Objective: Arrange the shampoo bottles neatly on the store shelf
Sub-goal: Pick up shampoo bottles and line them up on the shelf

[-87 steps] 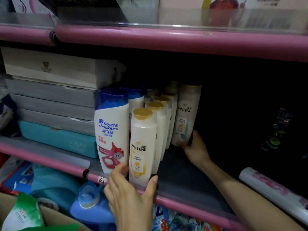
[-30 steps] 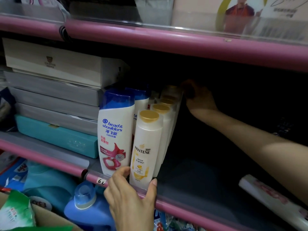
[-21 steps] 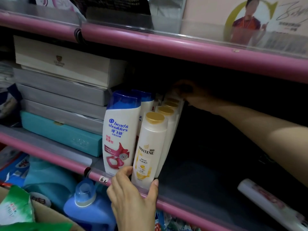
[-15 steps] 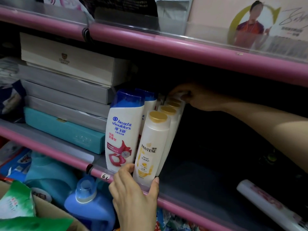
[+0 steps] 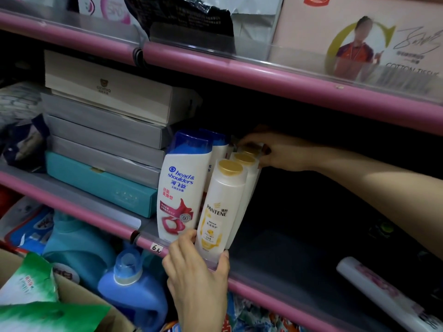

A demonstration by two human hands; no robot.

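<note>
A row of white Pantene bottles with gold caps runs back into the middle shelf; the front Pantene bottle [image 5: 221,207] stands at the shelf's pink front rail [image 5: 275,291]. My left hand [image 5: 199,279] grips its base between thumb and fingers. Left of it stand a white Head & Shoulders bottle [image 5: 182,188] with a blue cap and a second one [image 5: 217,149] behind it. My right hand [image 5: 275,152] reaches in from the right and holds the top of a rear Pantene bottle [image 5: 251,150]. The bottles further back are hidden in the dark.
Stacked flat boxes [image 5: 107,121] and a teal box [image 5: 96,183] fill the shelf to the left. A white tube [image 5: 388,293] lies at the lower right. Blue detergent jugs [image 5: 129,291] stand on the shelf below. The upper pink shelf rail [image 5: 263,77] hangs close above.
My right hand lifted from the shelf floor beside the tilted rear bottle to the tops of the rear Pantene bottles. The row now stands straighter. My left hand stayed on the front bottle.
</note>
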